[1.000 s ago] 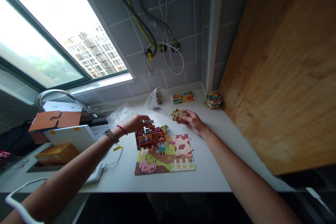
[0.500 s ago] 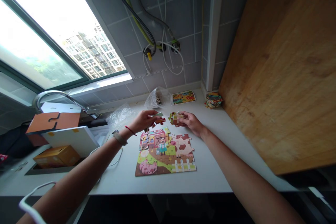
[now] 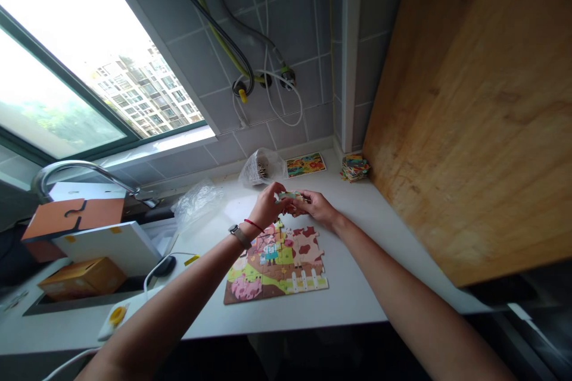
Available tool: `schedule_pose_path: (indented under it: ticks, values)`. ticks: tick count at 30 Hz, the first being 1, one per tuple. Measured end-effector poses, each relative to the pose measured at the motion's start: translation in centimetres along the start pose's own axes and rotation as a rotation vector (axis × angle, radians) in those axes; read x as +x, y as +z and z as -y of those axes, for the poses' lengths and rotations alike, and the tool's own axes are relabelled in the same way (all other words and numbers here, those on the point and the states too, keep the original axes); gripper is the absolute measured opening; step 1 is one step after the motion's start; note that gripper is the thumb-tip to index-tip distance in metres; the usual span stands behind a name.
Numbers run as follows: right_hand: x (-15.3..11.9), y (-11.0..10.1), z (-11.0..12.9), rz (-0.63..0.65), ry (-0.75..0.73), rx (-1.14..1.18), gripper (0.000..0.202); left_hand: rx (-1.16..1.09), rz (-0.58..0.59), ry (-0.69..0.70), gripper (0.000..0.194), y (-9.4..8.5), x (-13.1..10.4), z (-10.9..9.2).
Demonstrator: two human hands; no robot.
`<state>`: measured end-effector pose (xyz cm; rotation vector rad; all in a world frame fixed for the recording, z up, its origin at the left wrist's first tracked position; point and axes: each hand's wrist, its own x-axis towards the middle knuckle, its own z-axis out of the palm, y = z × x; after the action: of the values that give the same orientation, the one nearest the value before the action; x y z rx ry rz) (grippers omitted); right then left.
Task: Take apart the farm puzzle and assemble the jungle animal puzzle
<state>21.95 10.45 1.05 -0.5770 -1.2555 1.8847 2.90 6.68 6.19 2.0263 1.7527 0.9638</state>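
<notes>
Above the top edge of a partly assembled farm jigsaw puzzle (image 3: 277,274), my two hands meet. My left hand (image 3: 268,205) has its fingers closed on puzzle pieces, over the pieces in the other hand. My right hand (image 3: 319,208) grips a small bunch of puzzle pieces (image 3: 292,195) from the right side. The fingers partly hide the pieces. The puzzle lies flat on the white counter and shows a pink pig, a spotted cow and a white fence; my left wrist and hand cover its upper left part.
Behind the hands are a clear bag (image 3: 261,168) with pieces, a colourful picture card (image 3: 306,164) and a pile of pieces (image 3: 355,166). Crumpled plastic (image 3: 199,202), boxes (image 3: 83,278) and a faucet (image 3: 93,166) are at left. A wooden board (image 3: 473,119) stands at right.
My left hand has moved right, and its pieces now meet those in my right hand. The view has shifted slightly, bringing a white object with a yellow knob into sight at lower left.
</notes>
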Motion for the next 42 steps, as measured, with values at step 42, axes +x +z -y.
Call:
schedule_pose_path:
  ticks: [42]
  values:
    - [0.7, 0.1, -0.7, -0.225, -0.057, -0.154, 0.049, 0.24, 0.59, -0.007, 0.072, -7.4, -2.5, 5.5]
